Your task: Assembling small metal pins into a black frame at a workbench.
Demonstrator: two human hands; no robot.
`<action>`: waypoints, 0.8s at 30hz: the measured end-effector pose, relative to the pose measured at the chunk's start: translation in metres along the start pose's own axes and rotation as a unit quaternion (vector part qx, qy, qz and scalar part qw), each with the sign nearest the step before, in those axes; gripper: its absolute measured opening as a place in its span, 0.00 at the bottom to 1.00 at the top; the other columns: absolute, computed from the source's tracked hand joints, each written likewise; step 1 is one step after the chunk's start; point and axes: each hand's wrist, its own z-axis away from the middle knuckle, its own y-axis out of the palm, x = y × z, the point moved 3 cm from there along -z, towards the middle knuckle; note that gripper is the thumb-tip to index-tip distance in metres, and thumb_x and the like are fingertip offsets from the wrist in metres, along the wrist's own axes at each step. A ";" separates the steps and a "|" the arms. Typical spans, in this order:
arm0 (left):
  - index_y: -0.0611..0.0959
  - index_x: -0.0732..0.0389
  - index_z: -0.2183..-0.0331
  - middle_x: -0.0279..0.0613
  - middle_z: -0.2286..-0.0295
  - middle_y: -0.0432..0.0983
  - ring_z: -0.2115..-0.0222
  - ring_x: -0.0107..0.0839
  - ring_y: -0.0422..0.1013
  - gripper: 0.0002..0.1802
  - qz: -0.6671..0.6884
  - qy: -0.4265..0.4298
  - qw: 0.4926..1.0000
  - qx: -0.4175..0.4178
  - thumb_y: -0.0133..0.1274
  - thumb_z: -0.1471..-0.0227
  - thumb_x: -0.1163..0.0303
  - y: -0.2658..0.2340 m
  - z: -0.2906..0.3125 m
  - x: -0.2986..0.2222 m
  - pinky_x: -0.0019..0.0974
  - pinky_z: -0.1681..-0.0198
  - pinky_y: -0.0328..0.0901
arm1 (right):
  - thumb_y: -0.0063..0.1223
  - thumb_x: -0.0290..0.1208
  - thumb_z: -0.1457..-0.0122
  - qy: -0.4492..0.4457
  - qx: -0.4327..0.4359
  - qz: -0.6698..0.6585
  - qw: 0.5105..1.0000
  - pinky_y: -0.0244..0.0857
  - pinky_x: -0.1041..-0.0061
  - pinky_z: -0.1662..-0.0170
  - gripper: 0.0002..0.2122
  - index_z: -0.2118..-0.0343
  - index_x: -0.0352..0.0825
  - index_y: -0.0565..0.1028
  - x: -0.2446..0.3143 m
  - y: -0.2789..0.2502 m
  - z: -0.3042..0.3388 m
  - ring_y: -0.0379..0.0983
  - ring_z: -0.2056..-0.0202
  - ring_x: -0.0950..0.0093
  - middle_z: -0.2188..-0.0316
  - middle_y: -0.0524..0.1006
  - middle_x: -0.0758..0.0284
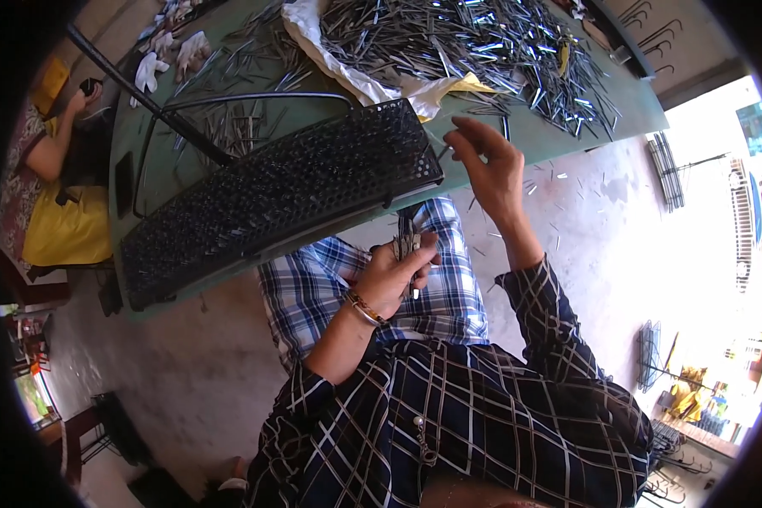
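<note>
My left hand (391, 278) is closed around a bundle of thin metal strips (407, 246), held upright above my lap. My right hand (497, 172) is raised beside the right end of a long black perforated rack (279, 182). Its thumb and forefinger come nearly together in a pinch; anything between the tips is too small to make out. The rack lies tilted along the table's near edge, its face full of small holes and glinting bits of metal. A thin black wire frame (258, 96) rises behind it.
A large heap of metal strips (474, 51) covers the far side of the green table (635, 106), partly on a white sack (309, 34). Work gloves (150, 71) lie at the far left. Another person (46, 144) sits at left. Strips litter the floor; wire racks (666, 173) stand right.
</note>
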 end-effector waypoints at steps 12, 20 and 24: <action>0.76 0.68 0.60 0.42 0.68 0.75 0.72 0.25 0.69 0.14 0.059 -0.050 0.996 0.042 0.47 0.47 0.70 -0.005 0.001 0.007 0.27 0.68 0.65 | 0.59 0.24 0.51 -0.135 -0.032 0.091 0.986 0.66 0.81 0.70 0.09 0.64 0.33 0.78 -0.019 0.020 -0.004 0.72 0.76 0.81 0.73 0.78 0.65; 0.77 0.60 0.60 0.40 0.68 0.75 0.68 0.29 0.72 0.13 0.113 -0.115 0.986 0.032 0.45 0.44 0.64 0.007 0.011 -0.002 0.35 0.69 0.67 | 0.57 0.23 0.50 -0.249 0.022 0.202 0.947 0.67 0.76 0.70 0.08 0.66 0.32 0.78 -0.018 0.025 0.005 0.73 0.73 0.72 0.68 0.75 0.63; 0.77 0.59 0.60 0.38 0.69 0.75 0.70 0.25 0.70 0.13 0.013 -0.041 0.999 0.018 0.46 0.44 0.62 -0.002 0.007 -0.005 0.27 0.73 0.62 | 0.58 0.28 0.49 -0.161 0.024 0.086 0.983 0.67 0.76 0.68 0.08 0.66 0.31 0.78 -0.003 0.018 0.012 0.73 0.70 0.74 0.69 0.75 0.62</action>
